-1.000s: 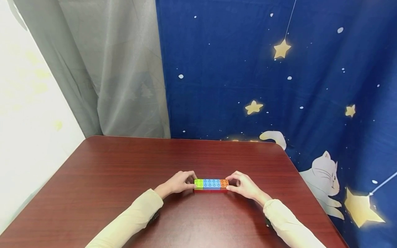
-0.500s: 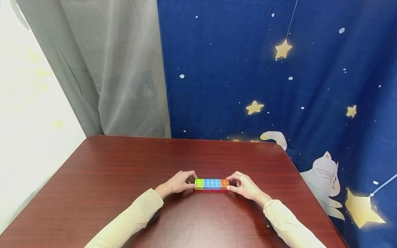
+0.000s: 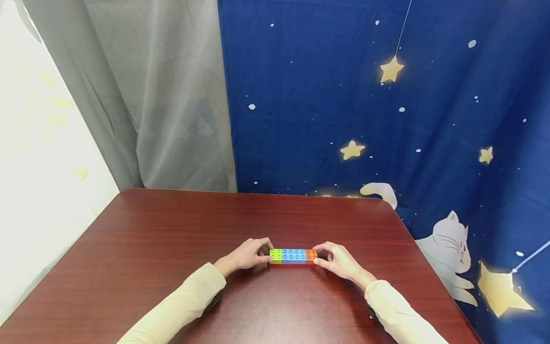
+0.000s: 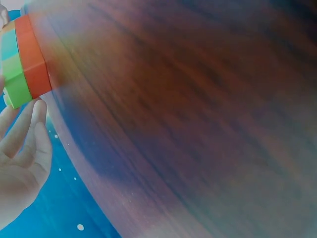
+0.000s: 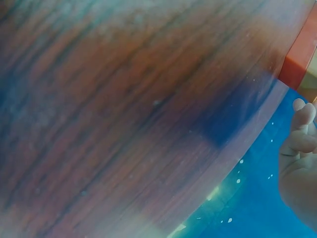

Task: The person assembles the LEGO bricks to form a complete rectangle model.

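Note:
A row of toy building bricks sits on the table: a lime-green brick (image 3: 275,256), a blue brick (image 3: 293,256) and an orange brick (image 3: 311,256). Beneath them runs a red brick layer (image 3: 293,265), its side plain in the left wrist view. My left hand (image 3: 246,254) pinches the green end between thumb and fingers. At the opposite end, my right hand (image 3: 342,262) has thumb and index finger on the orange brick. The right wrist view catches only a corner of the red layer (image 5: 297,59) beside the fingers.
The dark red wooden table (image 3: 172,229) has its far edge against a grey curtain (image 3: 185,119) and a blue curtain (image 3: 301,119) printed with stars and a cat. A pale white surface (image 3: 43,167) borders the left side.
The right hand has dipped slightly toward the person, its thumb and finger still at the orange end. The bricks and the left hand stay in place.

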Available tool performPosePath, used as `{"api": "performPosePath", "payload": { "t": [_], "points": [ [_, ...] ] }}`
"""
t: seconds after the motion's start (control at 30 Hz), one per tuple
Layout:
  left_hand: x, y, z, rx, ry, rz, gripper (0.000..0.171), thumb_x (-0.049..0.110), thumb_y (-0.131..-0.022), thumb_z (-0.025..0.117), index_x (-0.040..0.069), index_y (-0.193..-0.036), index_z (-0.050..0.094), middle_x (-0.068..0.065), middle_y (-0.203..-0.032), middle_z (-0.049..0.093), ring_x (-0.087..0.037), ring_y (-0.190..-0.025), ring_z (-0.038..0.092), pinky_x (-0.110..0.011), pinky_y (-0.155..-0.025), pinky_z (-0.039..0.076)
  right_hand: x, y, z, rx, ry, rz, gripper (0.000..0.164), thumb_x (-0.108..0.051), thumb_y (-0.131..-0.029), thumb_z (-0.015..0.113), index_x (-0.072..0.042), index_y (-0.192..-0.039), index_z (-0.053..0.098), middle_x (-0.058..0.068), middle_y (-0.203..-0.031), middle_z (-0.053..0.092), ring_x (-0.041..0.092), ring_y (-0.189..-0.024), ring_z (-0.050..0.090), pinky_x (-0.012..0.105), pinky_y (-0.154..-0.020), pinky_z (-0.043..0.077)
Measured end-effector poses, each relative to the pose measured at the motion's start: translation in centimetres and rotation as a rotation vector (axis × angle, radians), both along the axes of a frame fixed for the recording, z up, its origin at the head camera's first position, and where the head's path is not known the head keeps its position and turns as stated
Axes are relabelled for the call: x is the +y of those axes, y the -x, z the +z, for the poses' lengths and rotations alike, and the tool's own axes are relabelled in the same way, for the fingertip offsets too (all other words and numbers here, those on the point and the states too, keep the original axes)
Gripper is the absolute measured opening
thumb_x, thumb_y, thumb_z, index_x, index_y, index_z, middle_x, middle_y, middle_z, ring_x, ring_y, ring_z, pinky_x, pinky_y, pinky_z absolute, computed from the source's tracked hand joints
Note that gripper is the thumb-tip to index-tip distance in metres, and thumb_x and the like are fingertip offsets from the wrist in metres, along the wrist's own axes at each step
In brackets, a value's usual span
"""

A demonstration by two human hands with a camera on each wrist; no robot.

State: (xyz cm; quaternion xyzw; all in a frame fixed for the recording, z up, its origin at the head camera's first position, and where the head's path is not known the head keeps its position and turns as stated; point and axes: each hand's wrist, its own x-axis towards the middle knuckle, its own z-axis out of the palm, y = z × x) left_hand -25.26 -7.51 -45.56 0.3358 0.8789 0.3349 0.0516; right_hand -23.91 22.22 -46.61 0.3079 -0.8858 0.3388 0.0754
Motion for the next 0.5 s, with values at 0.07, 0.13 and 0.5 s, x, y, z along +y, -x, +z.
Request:
{"api": "performPosePath", "payload": {
  "t": [0.07,0.13,0.5],
  "points": [
    [0.00,-0.02,0.01,-0.004,0.000,0.003,0.018,0.018,-0.081,0.064,0.009,-0.094,0.056,0.001,-0.083,0.061,-0.009,-0.072,0.056,-0.024,-0.065,0.045,-0.04,-0.01,-0.10,-0.003,0.001,-0.001,0.032,-0.018,-0.073,0.073,-0.006,-0.101,0.062,-0.001,-0.085,0.059,0.004,-0.049,0.039,0.019,-0.045,0.035],
    [0.02,-0.03,0.00,-0.003,-0.005,0.002,0.018,0.017,-0.081,0.064,0.008,-0.094,0.056,0.001,-0.083,0.061,-0.008,-0.072,0.056,-0.024,-0.065,0.045,-0.12,0.02,-0.17,-0.006,0.002,0.003,0.034,-0.018,-0.072,0.073,-0.005,-0.101,0.062,-0.001,-0.084,0.059,0.003,-0.049,0.039,0.019,-0.045,0.035],
    [0.09,0.22,-0.02,-0.012,-0.024,0.051,0.018,0.018,-0.083,0.060,0.007,-0.097,0.057,-0.002,-0.085,0.062,-0.011,-0.076,0.057,-0.029,-0.069,0.045,-0.67,0.66,-0.35,-0.126,0.010,-0.055,0.034,-0.019,-0.076,0.070,-0.005,-0.106,0.061,0.002,-0.085,0.063,0.006,-0.048,0.042,0.022,-0.044,0.037]
  ]
}}
